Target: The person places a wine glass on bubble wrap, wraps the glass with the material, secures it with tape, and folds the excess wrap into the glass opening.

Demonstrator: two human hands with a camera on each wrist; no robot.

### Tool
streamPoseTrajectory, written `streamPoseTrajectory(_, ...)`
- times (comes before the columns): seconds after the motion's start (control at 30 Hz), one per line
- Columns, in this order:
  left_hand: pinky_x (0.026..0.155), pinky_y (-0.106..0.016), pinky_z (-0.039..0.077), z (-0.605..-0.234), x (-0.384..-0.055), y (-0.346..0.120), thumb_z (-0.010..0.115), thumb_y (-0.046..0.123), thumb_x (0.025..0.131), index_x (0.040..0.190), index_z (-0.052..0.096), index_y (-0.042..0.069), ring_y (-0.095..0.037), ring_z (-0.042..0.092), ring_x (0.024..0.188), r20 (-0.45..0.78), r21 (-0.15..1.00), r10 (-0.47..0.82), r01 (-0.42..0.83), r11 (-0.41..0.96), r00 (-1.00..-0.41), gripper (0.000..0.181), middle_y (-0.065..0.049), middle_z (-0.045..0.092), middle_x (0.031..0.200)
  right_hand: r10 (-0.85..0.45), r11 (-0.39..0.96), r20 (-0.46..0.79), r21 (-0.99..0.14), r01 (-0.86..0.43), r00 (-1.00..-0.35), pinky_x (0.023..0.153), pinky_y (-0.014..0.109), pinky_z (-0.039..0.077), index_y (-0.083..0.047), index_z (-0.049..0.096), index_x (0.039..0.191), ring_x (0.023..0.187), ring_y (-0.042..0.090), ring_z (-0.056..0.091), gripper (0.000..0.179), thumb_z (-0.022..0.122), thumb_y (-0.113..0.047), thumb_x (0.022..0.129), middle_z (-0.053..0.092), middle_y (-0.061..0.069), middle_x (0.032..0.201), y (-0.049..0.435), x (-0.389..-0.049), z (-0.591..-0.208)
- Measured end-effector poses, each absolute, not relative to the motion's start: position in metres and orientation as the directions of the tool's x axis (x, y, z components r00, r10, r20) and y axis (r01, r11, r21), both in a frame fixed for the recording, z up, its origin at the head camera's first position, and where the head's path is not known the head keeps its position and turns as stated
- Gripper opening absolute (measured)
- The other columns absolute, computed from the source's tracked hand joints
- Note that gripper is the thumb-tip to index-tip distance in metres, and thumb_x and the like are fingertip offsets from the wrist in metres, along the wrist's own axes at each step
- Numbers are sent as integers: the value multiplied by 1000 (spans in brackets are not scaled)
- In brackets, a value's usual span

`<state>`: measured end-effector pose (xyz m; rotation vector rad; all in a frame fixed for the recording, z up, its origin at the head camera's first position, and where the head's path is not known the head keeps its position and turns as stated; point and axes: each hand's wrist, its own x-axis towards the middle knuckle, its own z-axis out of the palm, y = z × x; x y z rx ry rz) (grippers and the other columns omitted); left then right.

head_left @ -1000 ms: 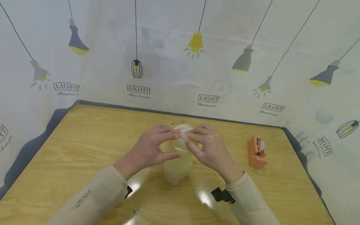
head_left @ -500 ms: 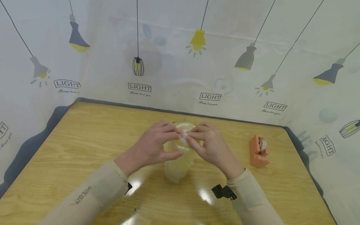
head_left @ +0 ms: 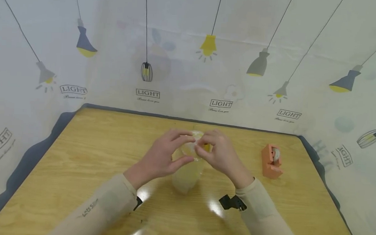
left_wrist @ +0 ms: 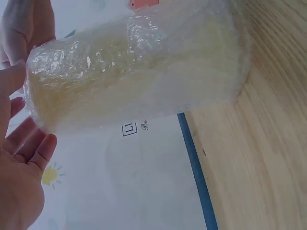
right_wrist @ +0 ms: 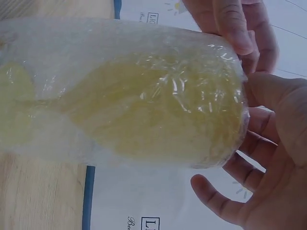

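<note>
A yellowish stemmed glass, like a wine glass [right_wrist: 158, 100], stands upright on the table inside clear bubble wrap [head_left: 185, 179]. Its tapering bowl, thin stem and foot show through the wrap in the right wrist view. At its top, my left hand [head_left: 161, 154] curves around the rim, index finger at the back and thumb at the front, set well apart. My right hand [head_left: 219, 155] has thumb and index finger brought together on the wrap at the top; its other fingers [right_wrist: 249, 172] spread loosely past the rim. Crinkled film [left_wrist: 144, 33] shows along the side.
An orange tape dispenser [head_left: 271, 163] with a roll of clear tape stands to the right on the wooden table [head_left: 90, 155]. A white cloth [head_left: 183, 62] printed with lamps hangs around the back and sides. Black straps [head_left: 233, 202] circle the sleeves.
Half a second ago both hands' fingertips met over the top of the wrapped glass. The left index finger has since lifted and the left hand has spread wider. The glass stays standing.
</note>
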<state>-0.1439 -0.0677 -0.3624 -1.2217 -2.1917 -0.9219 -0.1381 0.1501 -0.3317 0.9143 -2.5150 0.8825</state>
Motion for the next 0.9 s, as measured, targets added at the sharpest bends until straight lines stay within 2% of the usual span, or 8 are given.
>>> streamPoseTrajectory(0.17, 92, -36, 57, -361, -145, -68, 85, 27, 85, 119, 74, 10, -22, 65, 109, 720, 234, 561, 904, 359, -409, 39, -7, 69, 126, -450, 580, 485, -481, -658, -750, 77, 41, 56, -6, 79, 88, 84, 22, 64, 7, 74, -8, 92, 72, 4, 86, 153, -137, -334)
streamPoseTrajectory(0.3, 88, -35, 56, -359, -144, -68, 89, 34, 79, 117, 75, 8, -20, 66, 103, 727, 165, 579, 912, 375, -370, 48, -5, 71, 123, -444, 571, 493, -488, -660, -748, 83, 45, 59, -5, 80, 95, 93, 25, 68, 8, 75, -11, 94, 75, 8, 96, 156, -134, -335)
streamPoseTrajectory(0.47, 87, -34, 56, -359, -143, -66, 96, 36, 70, 114, 76, 7, -20, 65, 100, 711, 143, 592, 902, 408, -380, 57, -4, 73, 119, -445, 521, 571, -462, -717, -691, 77, 41, 61, -2, 78, 104, 94, 25, 71, 16, 79, -5, 89, 74, 11, 106, 165, -130, -337)
streamPoseTrajectory(0.67, 87, -33, 56, -361, -146, -65, 97, 30, 70, 111, 77, 6, -20, 63, 99, 688, 189, 594, 893, 408, -417, 52, -3, 75, 117, -517, 492, 590, -387, -780, -620, 79, 42, 63, -1, 80, 103, 97, 27, 73, 17, 79, -1, 86, 76, 12, 106, 171, -130, -334)
streamPoseTrajectory(0.9, 85, -32, 53, -357, -149, -65, 96, 33, 71, 105, 77, 8, -18, 60, 96, 636, 213, 619, 876, 434, -461, 46, -1, 75, 110, -585, 557, 468, -361, -748, -662, 73, 37, 61, 2, 79, 108, 97, 29, 69, 17, 74, -5, 93, 75, 15, 106, 167, -134, -328)
